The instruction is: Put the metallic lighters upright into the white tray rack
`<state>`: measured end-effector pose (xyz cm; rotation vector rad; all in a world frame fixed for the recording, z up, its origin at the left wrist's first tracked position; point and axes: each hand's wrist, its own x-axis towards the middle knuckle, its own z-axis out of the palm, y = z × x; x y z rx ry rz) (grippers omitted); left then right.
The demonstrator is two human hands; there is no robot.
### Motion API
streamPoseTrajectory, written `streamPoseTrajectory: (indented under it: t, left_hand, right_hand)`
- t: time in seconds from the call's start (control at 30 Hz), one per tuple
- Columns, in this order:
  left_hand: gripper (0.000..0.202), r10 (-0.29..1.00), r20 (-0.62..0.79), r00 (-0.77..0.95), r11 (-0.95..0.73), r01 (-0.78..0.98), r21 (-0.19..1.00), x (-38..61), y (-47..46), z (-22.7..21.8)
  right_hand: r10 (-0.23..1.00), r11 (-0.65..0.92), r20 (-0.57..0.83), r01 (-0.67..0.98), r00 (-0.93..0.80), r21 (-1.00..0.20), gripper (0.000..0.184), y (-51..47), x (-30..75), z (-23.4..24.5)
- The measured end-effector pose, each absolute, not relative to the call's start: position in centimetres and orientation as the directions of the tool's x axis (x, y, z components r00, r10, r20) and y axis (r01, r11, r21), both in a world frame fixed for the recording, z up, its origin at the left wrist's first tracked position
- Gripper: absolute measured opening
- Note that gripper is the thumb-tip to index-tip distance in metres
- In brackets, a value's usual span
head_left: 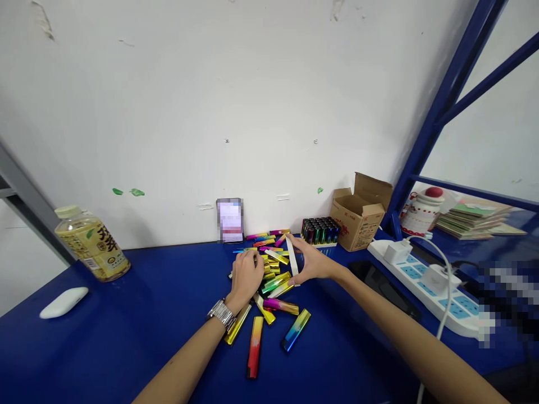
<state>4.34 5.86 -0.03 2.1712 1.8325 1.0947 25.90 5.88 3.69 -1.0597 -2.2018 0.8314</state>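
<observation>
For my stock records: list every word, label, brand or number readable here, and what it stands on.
Clear plastic bottle with yellow label: large Chinese characters, too slanted to quote.
Brown cardboard box: red print, too small to read.
Pale blurred upright card: unreadable.

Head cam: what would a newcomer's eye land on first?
The heap of shiny lighters on the blue table stands out first, mid-frame, with the left hand over it and the right hand at a white strip. Behind the heap, by the wall, sit a block of upright lighters and a cardboard box. A white power strip lies to the right.
</observation>
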Motion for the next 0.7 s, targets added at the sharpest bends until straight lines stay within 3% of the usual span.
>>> streamPoseTrajectory:
  t: [0.57,0.7]
  left_hand:
    - [0.023,0.903,0.429,0.017,-0.254,0.826,0.503,4.5,5.7,0.1]
    - [0.023,0.906,0.423,0.024,-0.256,0.826,0.502,4.4,5.7,0.1]
  right_hand:
    - [0.822,0.505,0.202,0.518,-0.533,-0.69,0.127,6.2,26.7,4.5]
    - [0.843,0.451,0.117,0.572,-0.525,-0.685,0.127,6.0,26.9,5.0]
